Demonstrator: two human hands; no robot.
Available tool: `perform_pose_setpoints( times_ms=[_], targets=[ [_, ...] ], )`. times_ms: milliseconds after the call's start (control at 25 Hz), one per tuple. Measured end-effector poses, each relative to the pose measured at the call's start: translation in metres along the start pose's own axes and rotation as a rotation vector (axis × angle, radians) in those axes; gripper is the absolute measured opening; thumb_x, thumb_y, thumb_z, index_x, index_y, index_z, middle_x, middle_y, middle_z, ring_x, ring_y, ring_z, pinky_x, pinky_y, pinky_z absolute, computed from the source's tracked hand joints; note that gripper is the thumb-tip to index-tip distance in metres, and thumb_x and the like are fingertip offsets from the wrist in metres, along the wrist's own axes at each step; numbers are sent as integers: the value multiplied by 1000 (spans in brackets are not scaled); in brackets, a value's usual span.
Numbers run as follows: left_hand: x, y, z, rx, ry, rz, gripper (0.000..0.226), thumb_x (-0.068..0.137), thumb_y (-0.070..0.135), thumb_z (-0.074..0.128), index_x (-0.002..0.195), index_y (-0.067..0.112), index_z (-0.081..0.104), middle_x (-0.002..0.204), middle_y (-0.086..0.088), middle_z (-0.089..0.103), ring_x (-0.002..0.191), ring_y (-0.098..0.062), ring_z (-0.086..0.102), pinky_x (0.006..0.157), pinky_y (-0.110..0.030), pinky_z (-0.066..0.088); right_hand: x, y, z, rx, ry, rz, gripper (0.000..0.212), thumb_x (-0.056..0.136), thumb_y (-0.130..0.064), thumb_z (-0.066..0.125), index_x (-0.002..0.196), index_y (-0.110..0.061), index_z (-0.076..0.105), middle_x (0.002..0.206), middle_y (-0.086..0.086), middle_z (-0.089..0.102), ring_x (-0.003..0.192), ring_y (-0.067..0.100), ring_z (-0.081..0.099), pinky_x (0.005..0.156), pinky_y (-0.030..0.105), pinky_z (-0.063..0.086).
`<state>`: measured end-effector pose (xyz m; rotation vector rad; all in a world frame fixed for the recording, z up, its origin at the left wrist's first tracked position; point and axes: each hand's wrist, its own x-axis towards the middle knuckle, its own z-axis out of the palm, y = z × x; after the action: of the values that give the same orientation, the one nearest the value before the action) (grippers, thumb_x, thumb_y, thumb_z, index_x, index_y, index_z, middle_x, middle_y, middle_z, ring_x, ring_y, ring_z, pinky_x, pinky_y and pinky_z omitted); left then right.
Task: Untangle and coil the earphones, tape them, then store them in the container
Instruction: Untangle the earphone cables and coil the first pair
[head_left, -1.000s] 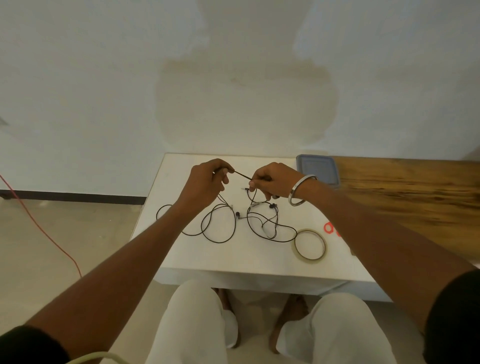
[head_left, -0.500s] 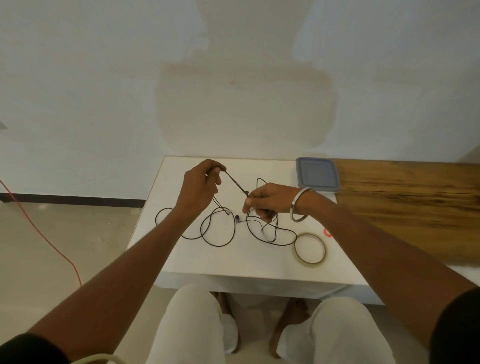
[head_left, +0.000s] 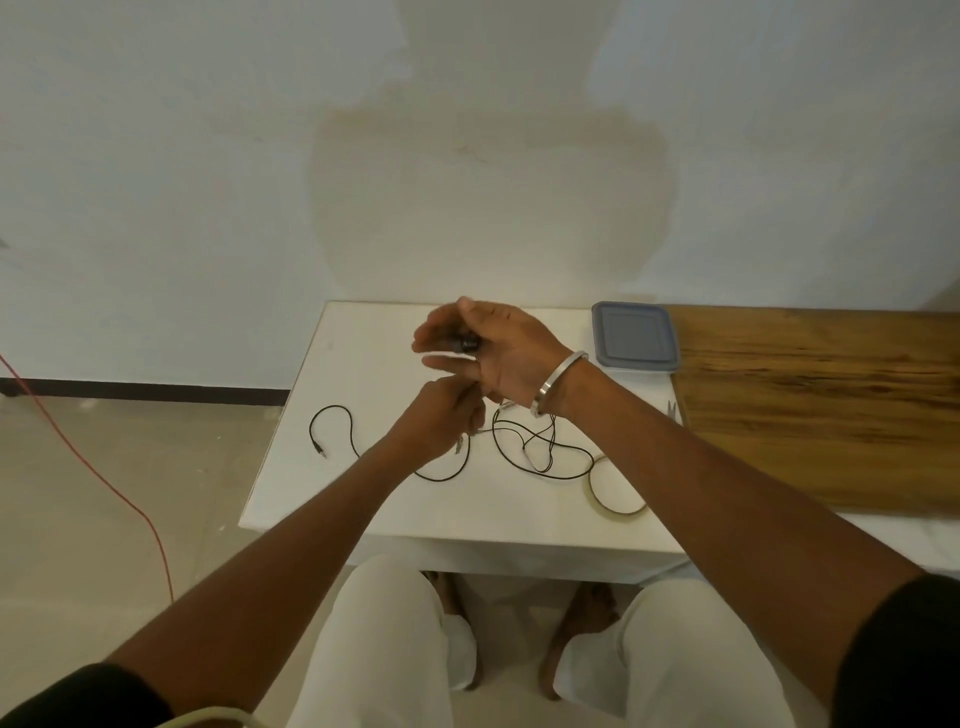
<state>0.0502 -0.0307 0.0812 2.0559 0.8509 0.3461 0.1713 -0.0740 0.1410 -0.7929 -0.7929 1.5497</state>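
Black earphones (head_left: 540, 447) mostly sprawl on the white table (head_left: 363, 499), loose loops running left-right just near of both hands. The right hand (head_left: 493, 348) is raised, fingers spread flat with cord wound around them; the left hand (head_left: 441, 421), just below it and nearer the slack, pinches the cord. A second ago both hands pinched a taut strand, so coiling looks started

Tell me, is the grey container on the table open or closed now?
Closed. The grey container sits at the far edge of the white table with its lid flat on top; nothing inside shows.
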Motion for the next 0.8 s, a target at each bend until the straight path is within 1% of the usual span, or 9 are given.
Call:
perform_pose_setpoints(
  times_ms=[80, 160, 200, 280, 360, 440, 520, 680, 800],
  targets=[
    [-2, 2, 6, 33, -81, -12, 37, 104, 19, 36, 73, 28, 56, 64, 3, 63, 58, -8, 58, 62, -24, 48, 1, 2, -5, -5, 79, -73, 33, 102, -18, 35, 106, 0, 62, 108, 18, 65, 111, 31, 61, 99, 43, 49],
    [-4, 1, 8, -12, -95, 5, 35, 104, 16, 34, 80, 21, 59, 62, 9, 62, 54, -3, 56, 58, -11, 44, 0, 5, -11, -86, 162, -121, 33, 102, -19, 34, 106, -5, 64, 113, 15, 65, 117, 28, 58, 102, 42, 46],
    [-5, 1, 8, -32, -101, -1, 34, 104, 14, 34, 86, 14, 62, 61, 11, 60, 53, -4, 55, 57, -9, 43, 0, 6, -15, -146, 204, -137, 34, 102, -20, 34, 105, -7, 65, 114, 14, 66, 118, 26, 58, 103, 41, 45],
    [-6, 1, 8, -44, -128, -16, 32, 104, 15, 33, 98, 7, 63, 62, 11, 58, 57, -9, 56, 57, -10, 44, -1, 7, -21, -283, 278, -160, 34, 102, -21, 33, 102, -13, 66, 115, 8, 67, 119, 21, 57, 105, 38, 43],
    [-8, -1, 6, -23, -155, -16, 29, 103, 19, 36, 103, 11, 64, 65, 7, 59, 60, -12, 58, 61, -17, 48, -2, 7, -28, -428, 335, -165, 34, 102, -22, 34, 99, -19, 68, 113, 0, 68, 117, 14, 57, 103, 34, 43],
    [-12, -3, 3, -14, -181, -7, 25, 102, 21, 40, 105, 15, 65, 66, 4, 60, 60, -11, 59, 68, -25, 51, -3, 7, -34, -551, 386, -143, 34, 101, -25, 35, 100, -22, 68, 111, -8, 68, 110, 6, 58, 95, 25, 46],
    [-14, -5, 0, -7, -189, 2, 23, 100, 20, 43, 106, 19, 65, 67, 2, 62, 60, -11, 60, 70, -28, 54, -4, 6, -40, -669, 411, -122, 33, 101, -26, 36, 103, -22, 69, 108, -14, 68, 99, -2, 59, 82, 14, 45],
    [-14, -10, -12, 1, -168, -25, 21, 98, 20, 47, 108, 21, 66, 70, 3, 62, 57, -9, 59, 63, -26, 54, -7, 11, -49, -937, 367, -81, 30, 100, -24, 39, 105, -20, 69, 108, -8, 67, 96, 10, 59, 89, 25, 47],
    [-11, -8, -20, 43, -155, -35, 20, 95, 20, 51, 103, 23, 69, 68, 6, 65, 57, -7, 60, 60, -27, 57, -10, 15, -50, -1097, 313, -57, 29, 99, -25, 41, 104, -21, 70, 104, -4, 69, 89, 12, 62, 81, 25, 47]
  ],
)
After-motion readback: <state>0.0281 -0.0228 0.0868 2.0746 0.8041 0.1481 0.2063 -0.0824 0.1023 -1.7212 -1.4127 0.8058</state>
